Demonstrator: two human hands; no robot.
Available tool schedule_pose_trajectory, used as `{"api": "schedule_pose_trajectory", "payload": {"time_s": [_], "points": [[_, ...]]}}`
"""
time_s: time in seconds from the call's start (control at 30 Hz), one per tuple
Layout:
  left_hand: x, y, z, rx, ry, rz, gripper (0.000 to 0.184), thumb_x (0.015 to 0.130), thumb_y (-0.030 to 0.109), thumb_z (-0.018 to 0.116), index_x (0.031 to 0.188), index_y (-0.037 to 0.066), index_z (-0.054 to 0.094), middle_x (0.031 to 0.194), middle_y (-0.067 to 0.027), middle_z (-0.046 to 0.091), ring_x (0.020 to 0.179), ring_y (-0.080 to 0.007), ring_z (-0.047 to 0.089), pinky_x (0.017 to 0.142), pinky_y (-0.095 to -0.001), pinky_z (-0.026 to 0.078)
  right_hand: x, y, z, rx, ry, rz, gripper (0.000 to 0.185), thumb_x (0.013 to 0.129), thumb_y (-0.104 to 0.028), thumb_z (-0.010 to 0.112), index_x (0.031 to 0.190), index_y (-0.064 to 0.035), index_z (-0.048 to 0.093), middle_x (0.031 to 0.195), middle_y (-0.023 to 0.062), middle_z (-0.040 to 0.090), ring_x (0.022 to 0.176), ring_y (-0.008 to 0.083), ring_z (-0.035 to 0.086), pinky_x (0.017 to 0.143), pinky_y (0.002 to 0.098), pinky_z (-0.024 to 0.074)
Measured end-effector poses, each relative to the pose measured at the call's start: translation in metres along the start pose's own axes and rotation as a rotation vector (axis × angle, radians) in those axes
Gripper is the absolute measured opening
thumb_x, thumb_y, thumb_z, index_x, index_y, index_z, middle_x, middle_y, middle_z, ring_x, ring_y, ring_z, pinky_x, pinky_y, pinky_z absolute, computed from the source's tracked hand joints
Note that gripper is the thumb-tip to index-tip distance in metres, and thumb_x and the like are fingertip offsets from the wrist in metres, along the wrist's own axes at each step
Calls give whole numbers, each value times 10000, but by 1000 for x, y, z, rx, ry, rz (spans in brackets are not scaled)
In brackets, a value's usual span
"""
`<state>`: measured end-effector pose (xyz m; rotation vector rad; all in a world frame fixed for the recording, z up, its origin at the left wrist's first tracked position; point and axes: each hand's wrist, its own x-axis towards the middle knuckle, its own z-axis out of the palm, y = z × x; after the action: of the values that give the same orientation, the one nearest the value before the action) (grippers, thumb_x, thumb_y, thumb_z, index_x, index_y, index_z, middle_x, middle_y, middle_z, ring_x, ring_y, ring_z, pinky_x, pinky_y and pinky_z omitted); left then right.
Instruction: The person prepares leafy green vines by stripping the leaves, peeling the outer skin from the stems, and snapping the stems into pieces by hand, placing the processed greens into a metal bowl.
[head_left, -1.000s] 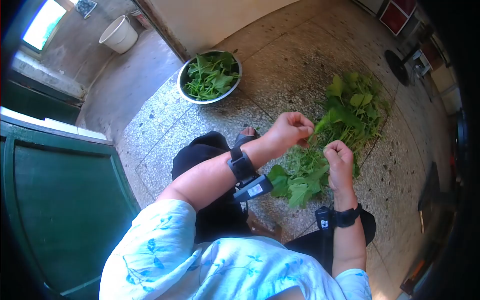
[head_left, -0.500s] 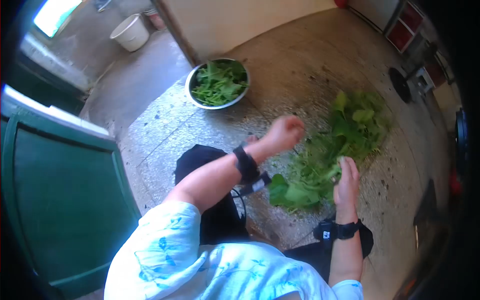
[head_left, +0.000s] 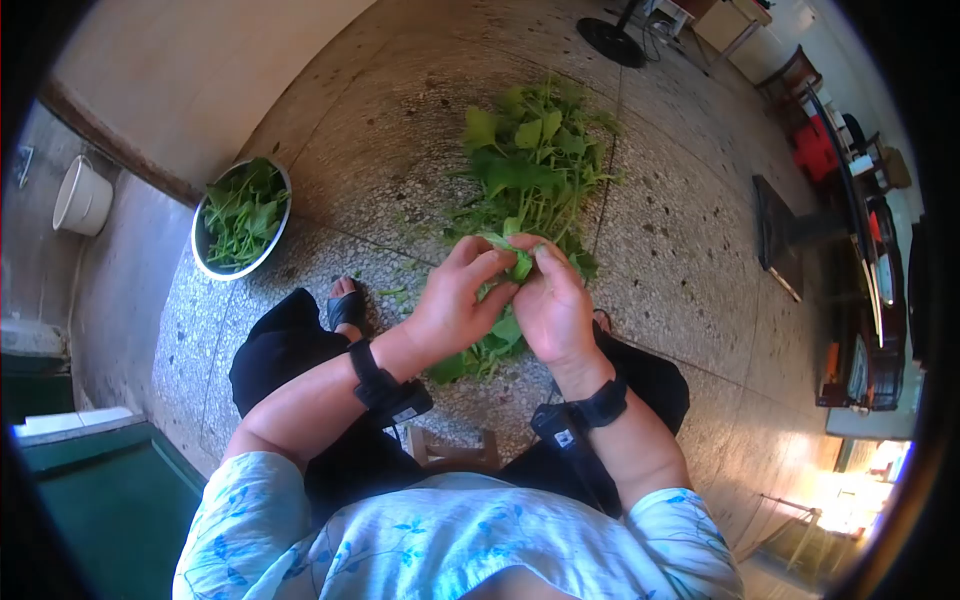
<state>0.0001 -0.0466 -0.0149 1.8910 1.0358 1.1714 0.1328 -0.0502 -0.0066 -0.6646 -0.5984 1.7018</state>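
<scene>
Both hands meet in front of the body over the floor. My left hand (head_left: 462, 305) pinches a green stem with leaves (head_left: 520, 262), its fingers bent around one side. The same greens are held from the right by my right hand (head_left: 556, 312), palm turned up and fingers curled. Beyond the hands lies a pile of leafy greens (head_left: 535, 165) with long thin stems. Some broad leaves (head_left: 490, 350) show below the hands, partly hidden by them. A metal bowl (head_left: 286, 222) full of green leaves and stems stands on the floor at the left.
A white bucket (head_left: 83, 198) stands at the far left, beyond the wall's edge. A green door panel (head_left: 115, 510) is at the lower left. A round black base (head_left: 611, 43) stands at the top. Furniture lines the right side. A small wooden stool (head_left: 455, 450) shows beneath the body.
The view has swung to the right. My left hand, apart from the greens half a second ago, has come together with my right hand at a green stem.
</scene>
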Motion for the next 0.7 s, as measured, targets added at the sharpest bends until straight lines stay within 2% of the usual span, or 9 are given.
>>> {"api": "schedule_pose_trajectory", "payload": {"time_s": [0.1, 0.17, 0.2, 0.3, 0.33, 0.5, 0.57, 0.6, 0.7], "points": [[4, -5, 10, -51, -12, 15, 220, 707, -36, 573, 914, 7, 512, 849, -108, 499, 718, -194, 548, 517, -263, 440, -3, -10, -5, -45, 25, -37, 216, 854, -135, 420, 969, -11, 554, 1060, 73, 491, 1005, 167, 422, 873, 289, 310], [10, -5, 8, -89, -36, 23, 216, 717, -48, 555, 922, 7, 511, 851, -117, 508, 721, -185, 550, 531, -268, 445, 1, -23, -12, -848, -2, -291, 155, 824, -75, 471, 907, -21, 590, 1042, 83, 491, 961, 171, 462, 813, 272, 366], [14, 0, 3, -46, -94, -27, 218, 723, -63, 530, 929, 7, 510, 857, -129, 520, 739, -199, 559, 559, -280, 451, 3, -30, -17, -1082, 32, -440, 115, 794, -48, 520, 865, -33, 609, 1013, 93, 493, 937, 182, 490, 760, 262, 403], [22, 1, -2, 65, -172, -15, 239, 731, -96, 469, 943, 8, 509, 863, -160, 543, 789, -261, 572, 632, -318, 454, -4, -47, -21, -1209, 171, -451, 109, 779, -61, 545, 864, -42, 611, 993, 99, 492, 951, 193, 490, 779, 273, 404], [24, 1, -2, 97, -168, 29, 251, 718, -106, 463, 937, 7, 510, 891, -164, 541, 811, -289, 563, 649, -326, 451, 0, -46, -28, -1266, 80, -623, 147, 779, -104, 566, 909, -43, 597, 1027, 108, 491, 946, 200, 495, 778, 282, 407], [31, 6, -3, 194, -151, 204, 306, 677, -130, 448, 940, 14, 508, 930, -163, 522, 832, -329, 542, 681, -331, 441, -3, -36, -18, -1083, 13, -475, 253, 795, -158, 571, 1009, -27, 541, 1046, 119, 515, 914, 177, 520, 744, 283, 422], [33, 9, -4, 194, -103, 227, 337, 653, -145, 444, 947, 8, 499, 918, -161, 505, 807, -338, 529, 665, -325, 440, -4, -35, -20, -926, -28, -199, 228, 811, -145, 552, 990, -4, 540, 909, 93, 571, 831, 139, 540, 701, 260, 425], [33, 10, -6, 197, -103, 226, 337, 653, -145, 444, 947, 8, 499, 918, -161, 505, 807, -338, 529, 665, -325, 440, -5, -36, -15, -934, -12, -234, 181, 822, -133, 540, 941, 3, 545, 779, 37, 578, 735, 86, 530, 645, 226, 418], [32, 10, -10, 126, -115, 210, 306, 690, -136, 426, 959, -2, 484, 878, -135, 504, 770, -273, 539, 645, -301, 441, -3, -37, -21, -770, -23, -64, 129, 819, -117, 542, 888, -8, 549, 751, 7, 558, 691, 52, 506, 616, 209, 405]]}}
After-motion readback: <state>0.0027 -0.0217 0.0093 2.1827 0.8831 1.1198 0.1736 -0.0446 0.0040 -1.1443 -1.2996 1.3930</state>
